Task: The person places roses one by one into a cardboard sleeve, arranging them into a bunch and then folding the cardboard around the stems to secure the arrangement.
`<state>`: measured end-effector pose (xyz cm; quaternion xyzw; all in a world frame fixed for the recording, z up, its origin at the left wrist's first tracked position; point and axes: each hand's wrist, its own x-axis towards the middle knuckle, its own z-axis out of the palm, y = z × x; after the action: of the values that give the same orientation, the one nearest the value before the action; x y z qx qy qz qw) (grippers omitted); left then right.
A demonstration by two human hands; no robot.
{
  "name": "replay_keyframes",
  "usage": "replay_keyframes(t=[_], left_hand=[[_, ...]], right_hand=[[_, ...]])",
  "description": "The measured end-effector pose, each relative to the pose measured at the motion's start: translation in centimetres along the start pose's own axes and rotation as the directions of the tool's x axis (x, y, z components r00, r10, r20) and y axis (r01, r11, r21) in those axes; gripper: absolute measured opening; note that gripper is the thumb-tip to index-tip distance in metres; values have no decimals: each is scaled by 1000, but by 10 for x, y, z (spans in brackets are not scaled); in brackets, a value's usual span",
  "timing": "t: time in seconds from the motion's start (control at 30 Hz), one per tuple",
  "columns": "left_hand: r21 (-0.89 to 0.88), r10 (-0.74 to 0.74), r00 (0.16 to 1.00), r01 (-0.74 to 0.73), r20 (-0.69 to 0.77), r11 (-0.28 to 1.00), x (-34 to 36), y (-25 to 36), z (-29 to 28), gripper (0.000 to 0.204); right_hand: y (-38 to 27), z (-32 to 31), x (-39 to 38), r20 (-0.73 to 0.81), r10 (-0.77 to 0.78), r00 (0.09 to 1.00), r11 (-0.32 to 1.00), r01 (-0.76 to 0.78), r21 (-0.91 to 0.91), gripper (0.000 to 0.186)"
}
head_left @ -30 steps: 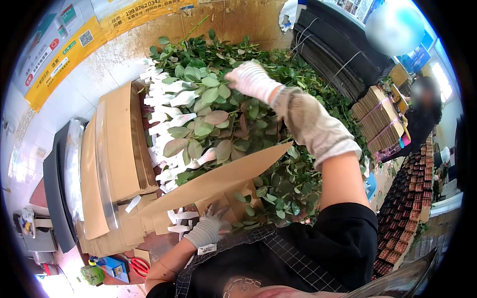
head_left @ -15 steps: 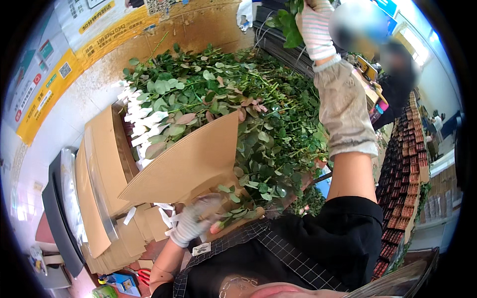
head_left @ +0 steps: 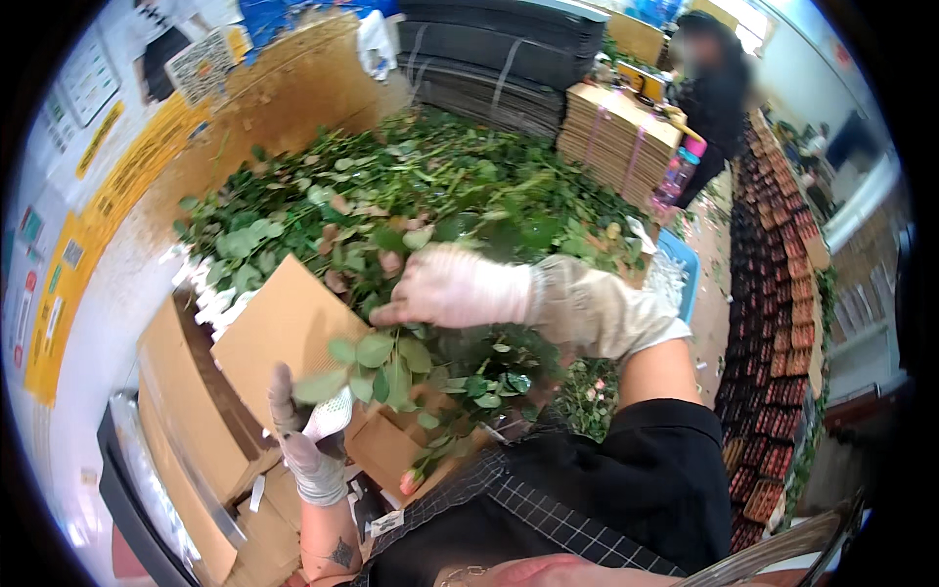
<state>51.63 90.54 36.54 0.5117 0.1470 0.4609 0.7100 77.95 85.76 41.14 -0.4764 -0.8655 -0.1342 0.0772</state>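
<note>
My right hand [head_left: 455, 286], in a pale glove blurred by motion, reaches across the pile of leafy rose stems [head_left: 469, 186]. Its fingers are curled round what looks like a leafy rose stem [head_left: 377, 367], with leaves spreading below them. At the lower left of those leaves is a white mesh-covered rose head [head_left: 331, 414]. My left hand [head_left: 303, 445], gloved too, stands beside this head with its fingers stretched upward and apart. Close to my apron a pink-orange rose [head_left: 411, 481] lies by brown cardboard [head_left: 391, 445]. An upright cardboard sheet [head_left: 284, 328] rises behind my left hand.
Flat cardboard [head_left: 191, 391] and a row of white-covered rose heads [head_left: 220, 303] lie left. Bundled dark sheets [head_left: 499, 68] and stacked cardboard [head_left: 611, 142] stand behind the pile. A blue bin [head_left: 685, 269] is at right, near a person [head_left: 714, 98] and many crates [head_left: 773, 362].
My right hand has come down from the upper right to above the near leaves. My left hand has moved left and opened upward beside the mesh-covered rose head. The view has shifted.
</note>
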Motion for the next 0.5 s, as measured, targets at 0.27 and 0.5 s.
replay_keyframes(t=[0.27,0.5], left_hand=[[-97,-533,844,527,-60,845,-16,-49,-12,39],[-7,-768,613,782,188,623,-35,-31,-13,56]], right_hand=[[-40,52,-1,140,302,943,869,-333,366,31],[-40,62,-12,-122,447,886,841,-369,397,36]])
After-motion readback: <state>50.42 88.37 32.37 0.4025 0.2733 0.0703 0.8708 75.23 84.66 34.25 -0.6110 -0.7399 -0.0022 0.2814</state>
